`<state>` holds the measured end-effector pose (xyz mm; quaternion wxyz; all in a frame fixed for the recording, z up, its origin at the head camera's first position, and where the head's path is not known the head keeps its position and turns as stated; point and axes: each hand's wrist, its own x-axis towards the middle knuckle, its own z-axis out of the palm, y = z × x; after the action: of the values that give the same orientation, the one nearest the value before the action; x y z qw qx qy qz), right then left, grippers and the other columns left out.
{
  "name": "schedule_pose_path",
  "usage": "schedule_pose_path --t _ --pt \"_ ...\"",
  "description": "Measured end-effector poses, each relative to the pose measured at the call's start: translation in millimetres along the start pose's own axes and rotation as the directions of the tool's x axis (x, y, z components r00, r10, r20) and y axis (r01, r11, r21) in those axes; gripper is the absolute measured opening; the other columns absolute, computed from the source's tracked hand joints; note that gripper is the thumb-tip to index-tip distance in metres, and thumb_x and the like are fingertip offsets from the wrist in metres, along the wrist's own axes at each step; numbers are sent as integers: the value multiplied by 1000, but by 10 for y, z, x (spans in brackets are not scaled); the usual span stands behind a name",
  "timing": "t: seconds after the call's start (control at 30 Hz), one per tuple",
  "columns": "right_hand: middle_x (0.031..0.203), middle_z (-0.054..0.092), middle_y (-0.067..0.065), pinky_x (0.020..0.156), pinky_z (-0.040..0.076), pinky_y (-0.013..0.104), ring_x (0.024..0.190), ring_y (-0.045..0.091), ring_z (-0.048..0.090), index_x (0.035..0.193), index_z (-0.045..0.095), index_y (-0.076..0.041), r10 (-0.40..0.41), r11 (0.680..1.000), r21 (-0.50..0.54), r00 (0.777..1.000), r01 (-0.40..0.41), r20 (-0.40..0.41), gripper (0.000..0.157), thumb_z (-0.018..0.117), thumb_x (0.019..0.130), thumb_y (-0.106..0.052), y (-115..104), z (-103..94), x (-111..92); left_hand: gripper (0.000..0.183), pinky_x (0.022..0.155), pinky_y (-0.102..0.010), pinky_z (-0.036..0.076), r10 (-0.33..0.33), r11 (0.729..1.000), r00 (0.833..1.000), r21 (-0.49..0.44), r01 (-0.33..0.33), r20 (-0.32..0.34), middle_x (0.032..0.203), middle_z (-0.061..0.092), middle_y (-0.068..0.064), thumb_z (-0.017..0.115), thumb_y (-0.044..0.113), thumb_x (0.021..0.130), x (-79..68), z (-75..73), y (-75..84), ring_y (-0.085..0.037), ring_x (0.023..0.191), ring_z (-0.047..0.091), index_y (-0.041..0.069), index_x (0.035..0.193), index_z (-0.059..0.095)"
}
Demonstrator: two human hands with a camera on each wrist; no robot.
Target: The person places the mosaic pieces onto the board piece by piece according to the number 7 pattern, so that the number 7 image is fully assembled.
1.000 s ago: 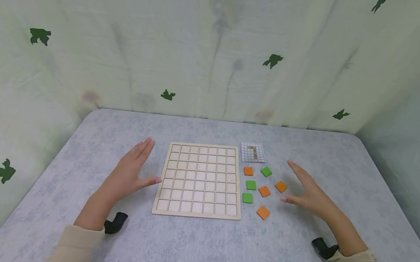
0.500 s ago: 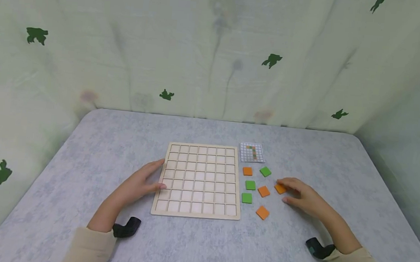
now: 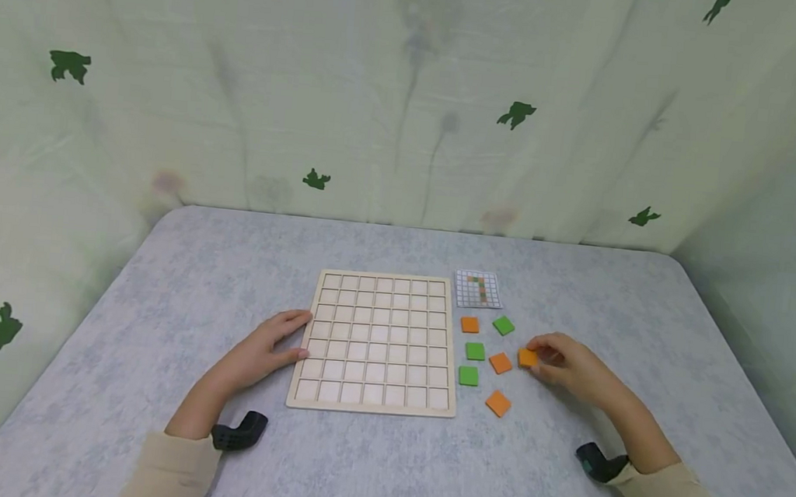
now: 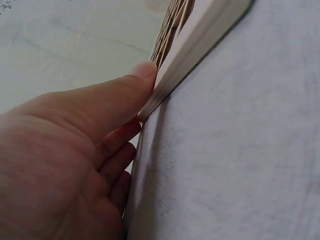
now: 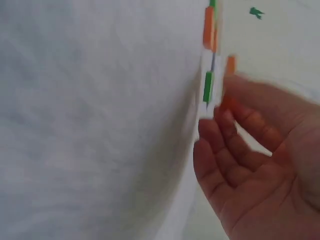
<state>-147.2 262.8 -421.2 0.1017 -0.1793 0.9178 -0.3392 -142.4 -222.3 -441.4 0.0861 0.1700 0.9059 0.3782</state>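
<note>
A light wooden grid board [image 3: 379,333] with bare square cells lies on the table. My left hand [image 3: 256,358] is at its left edge, the thumb on the rim and the other fingers against the side, as the left wrist view shows. To the right of the board, my right hand [image 3: 580,378] pinches an orange square tile [image 3: 527,358] between thumb and fingers. The right wrist view has this tile tilted up in the hand, partly hidden by the thumb. Loose tiles lie between board and right hand, among them an orange tile [image 3: 500,363] and a green tile [image 3: 476,351].
A small printed grid card [image 3: 478,290] with an orange and green pattern lies past the board's upper right corner. Another orange tile [image 3: 498,404] lies nearest the front. Behind the grey table [image 3: 380,473] hangs a pale curtain [image 3: 380,122] with dark green leaf shapes.
Both hands have come in from above the table. The left has come to the board's edge; the right has taken hold of the rightmost orange tile, which has turned and shifted slightly left.
</note>
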Motion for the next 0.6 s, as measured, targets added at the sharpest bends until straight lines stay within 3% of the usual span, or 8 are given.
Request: schedule_pose_path --t 0.13,0.3,0.47,0.6 --pt "104 57 8 80 44 39 95 25 52 109 56 -1 -29 999 18 1000 29 10 25 62 86 -10 -173 -30 156 67 100 -53 19 9 1000 1000 -1 -9 -6 142 27 -14 61 32 86 0 7 -3 -35 130 18 4 140 32" --pt "109 56 9 83 43 42 97 27 51 113 56 -3 -110 990 81 992 114 -56 29 63 86 -10 -513 -5 446 67 100 -54 19 16 1000 1000 2 -16 -14 142 27 -15 61 33 86 1 10 -6 -36 130 18 4 140 32" --pt "112 55 7 83 43 38 98 23 51 115 57 -4 -234 955 155 963 253 -132 32 63 85 -15 -862 115 809 67 100 -54 19 8 1000 1000 2 -8 -13 142 27 -14 61 32 86 -7 10 -1 -36 130 18 4 140 32" --pt "111 55 5 83 44 33 98 19 51 115 58 -4 -284 922 220 943 318 -176 32 64 85 -15 -1098 301 1122 67 100 -55 19 12 1000 1000 11 -11 -15 142 27 -15 61 33 86 -7 11 -1 -36 130 18 4 140 32"
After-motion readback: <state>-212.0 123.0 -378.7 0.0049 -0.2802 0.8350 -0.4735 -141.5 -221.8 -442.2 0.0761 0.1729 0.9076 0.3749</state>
